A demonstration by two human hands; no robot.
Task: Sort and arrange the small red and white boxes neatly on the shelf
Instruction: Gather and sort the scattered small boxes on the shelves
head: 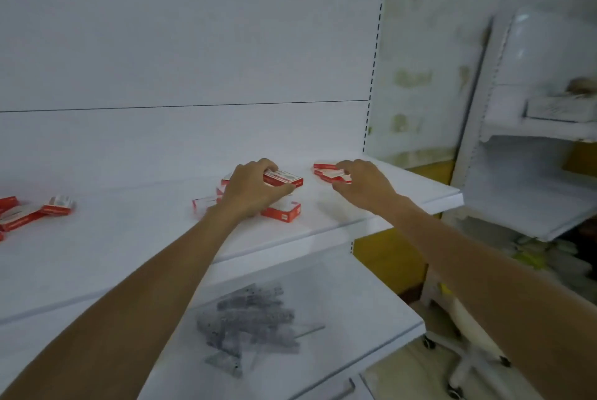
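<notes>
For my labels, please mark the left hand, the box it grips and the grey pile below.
left hand point(250, 188): head view, back of the hand.
gripped box point(286, 177): head view, its top face.
grey pile point(248, 319): head view, middle of the heap.

Shop, likely — white gondola shelving, slotted upright, small red-white boxes laid out as stock.

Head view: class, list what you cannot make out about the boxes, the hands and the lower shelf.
Head view throughout:
The left hand, gripping the top box, hides how many boxes the pile holds.
The right hand covers part of the stack; its grip is unclear.
The left-edge boxes are cut by the frame.
Box print is blurred.
The grey heap on the lower shelf is blurred, unidentifiable.
</notes>
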